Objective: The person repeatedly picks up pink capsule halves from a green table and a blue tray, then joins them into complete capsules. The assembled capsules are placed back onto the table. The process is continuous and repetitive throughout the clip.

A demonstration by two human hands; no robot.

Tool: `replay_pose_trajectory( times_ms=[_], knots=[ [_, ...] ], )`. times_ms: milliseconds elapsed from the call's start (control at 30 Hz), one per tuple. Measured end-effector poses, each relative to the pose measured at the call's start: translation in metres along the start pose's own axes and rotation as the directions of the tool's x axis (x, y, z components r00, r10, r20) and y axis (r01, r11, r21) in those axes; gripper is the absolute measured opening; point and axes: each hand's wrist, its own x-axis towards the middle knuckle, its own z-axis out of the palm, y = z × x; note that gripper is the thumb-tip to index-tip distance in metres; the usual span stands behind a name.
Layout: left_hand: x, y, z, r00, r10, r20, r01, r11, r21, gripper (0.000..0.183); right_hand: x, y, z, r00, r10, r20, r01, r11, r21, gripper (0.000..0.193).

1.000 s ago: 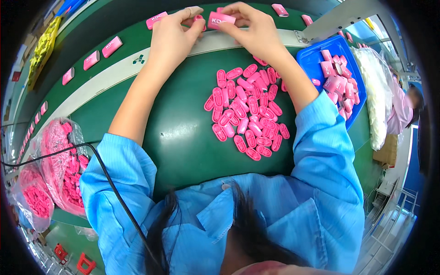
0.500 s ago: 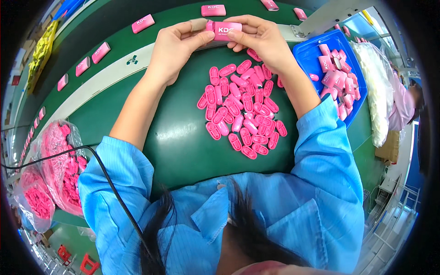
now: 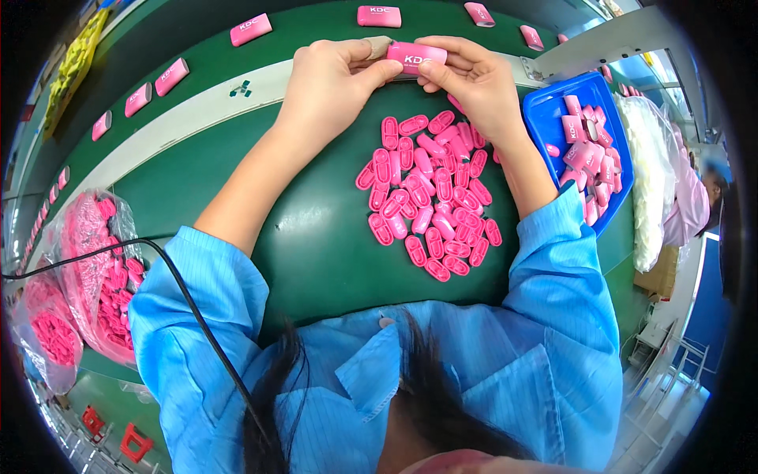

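Observation:
Both hands hold one flat, rounded pink case [image 3: 412, 58] at the far side of the green table. My left hand [image 3: 335, 83] pinches its left end between thumb and index finger; a tan covering wraps that fingertip. At the other end, my right hand [image 3: 472, 79] grips it with the thumb in front and fingers behind. No separate cap shows at the case's left end, which the left fingers partly hide. Nearer me lies a loose pile of pink oval end caps [image 3: 426, 189], several showing their hollow side.
A blue tray [image 3: 545, 170] of pink cases stands right of the pile. Beyond a pale rail [image 3: 189, 126], more pink cases [image 3: 251, 30] lie spaced on a green strip. Plastic bags of pink parts [image 3: 99, 276] sit at left, and a black cable [image 3: 178, 276] crosses my left sleeve.
The small pink end piece, tilted at the case's left end before, no longer shows apart from it. The whole view has shifted slightly, and both hands keep hold of the case.

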Motion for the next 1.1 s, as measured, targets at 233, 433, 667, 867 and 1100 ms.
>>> replay_pose_trajectory(
  times_ms=[233,433,667,867,1100],
  knots=[
    [-0.018,0.014,0.021,0.986,0.145,-0.077,-0.114,0.942,0.317,0.031,-0.011,-0.003,0.017,0.961,-0.201,-0.188,0.152,0.957,-0.247,0.023],
    [-0.007,0.015,0.022,0.990,0.140,0.014,-0.130,0.871,0.473,0.030,-0.005,0.000,0.014,0.958,-0.189,-0.214,0.088,0.908,-0.410,0.030],
    [-0.003,0.009,-0.011,0.893,0.387,0.230,-0.449,0.808,0.383,0.031,0.052,0.020,-0.024,0.949,-0.229,-0.218,0.028,0.748,-0.663,0.033],
    [-0.055,0.019,-0.018,0.792,0.431,0.433,-0.587,0.733,0.344,0.039,-0.026,-0.019,-0.030,0.942,-0.335,-0.030,0.222,0.686,-0.693,0.037],
    [-0.048,0.002,-0.020,0.788,0.444,0.427,-0.599,0.711,0.368,0.022,-0.154,-0.038,0.026,0.753,-0.218,0.620,0.640,0.458,-0.617,0.054]
  ],
)
